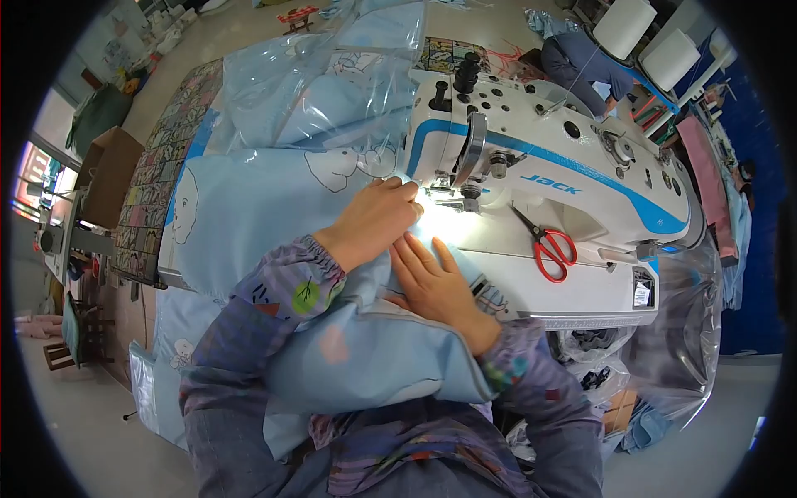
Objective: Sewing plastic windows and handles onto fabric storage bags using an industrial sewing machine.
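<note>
A large light blue fabric, printed with white cartoon animals, spreads over the table and down across my lap. My left hand is closed on the fabric's edge just left of the presser foot, its fingers curled and pinching. Just below it, my right hand lies flat on the cloth, fingers stretched toward the needle area. Bright lamp light washes out the stitching spot under the head of the white and blue sewing machine, so the needle cannot be made out.
Scissors with red handles rest on the machine bed, right of my hands. Clear plastic sheeting covers more blue cloth at the back. Thread cones stand at the far right, near a bent-over person. A cardboard box is at left.
</note>
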Demonstrator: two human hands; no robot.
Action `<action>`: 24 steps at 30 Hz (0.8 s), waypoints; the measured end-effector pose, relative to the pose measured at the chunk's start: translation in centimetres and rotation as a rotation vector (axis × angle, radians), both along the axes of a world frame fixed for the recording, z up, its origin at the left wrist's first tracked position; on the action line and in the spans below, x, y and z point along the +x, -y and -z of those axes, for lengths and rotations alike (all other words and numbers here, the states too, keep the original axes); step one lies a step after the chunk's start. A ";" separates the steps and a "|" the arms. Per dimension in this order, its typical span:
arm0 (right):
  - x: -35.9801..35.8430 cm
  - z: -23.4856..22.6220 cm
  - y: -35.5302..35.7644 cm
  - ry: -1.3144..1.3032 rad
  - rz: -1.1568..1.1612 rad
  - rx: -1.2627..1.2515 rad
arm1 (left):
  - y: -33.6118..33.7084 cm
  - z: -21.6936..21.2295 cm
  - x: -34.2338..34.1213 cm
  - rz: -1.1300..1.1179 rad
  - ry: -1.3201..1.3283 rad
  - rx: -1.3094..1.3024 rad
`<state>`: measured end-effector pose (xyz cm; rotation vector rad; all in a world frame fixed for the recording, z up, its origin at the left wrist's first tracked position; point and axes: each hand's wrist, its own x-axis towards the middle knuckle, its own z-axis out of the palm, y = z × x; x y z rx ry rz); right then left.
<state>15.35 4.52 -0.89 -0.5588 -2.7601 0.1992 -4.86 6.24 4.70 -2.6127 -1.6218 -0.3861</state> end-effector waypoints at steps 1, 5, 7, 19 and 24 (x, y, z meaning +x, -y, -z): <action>-1.1 0.5 0.6 -0.025 0.093 0.065 | 0.0 0.0 0.2 0.000 -0.019 -0.007; -2.3 2.0 1.7 -0.060 0.213 0.137 | 0.7 0.6 1.1 -0.051 -0.037 -0.022; -1.9 1.8 1.5 -0.073 0.194 0.127 | 0.7 0.8 0.9 -0.063 0.012 0.007; -0.7 -1.1 -0.8 -0.091 -0.012 -0.365 | 0.3 1.7 2.0 -0.134 -0.030 0.070; -1.0 -1.5 2.8 -0.125 -0.072 -0.284 | 0.3 0.1 2.4 -0.123 -0.145 0.022</action>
